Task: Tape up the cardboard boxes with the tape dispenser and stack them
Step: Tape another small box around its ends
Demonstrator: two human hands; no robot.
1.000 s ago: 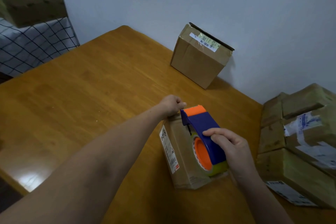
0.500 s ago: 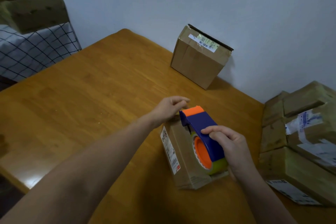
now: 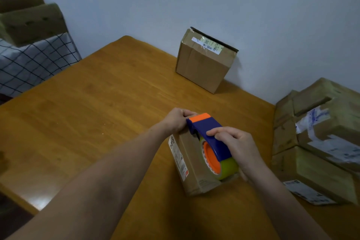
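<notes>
Where the wooden table [image 3: 97,122] runs up to the wall, a small box [image 3: 191,167] lies under the tape dispenser [image 3: 212,134] and two hands.

A pile of cardboard boxes [image 3: 321,142] crowds the table's right edge, and a larger box [image 3: 202,68] with a barcode label stands well apart at the far side, against the wall. The small box lies near the front, between the two forearms, with a white label [image 3: 178,159] on its left side. The tape dispenser, blue with an orange nose and a yellow-green tape roll [image 3: 228,169], rests on top of the small box. The right hand [image 3: 237,146] grips the blue handle, fingers curled over it. The left hand [image 3: 175,120] holds the small box's far end, fingers curled over its edge, beside the orange nose.
</notes>
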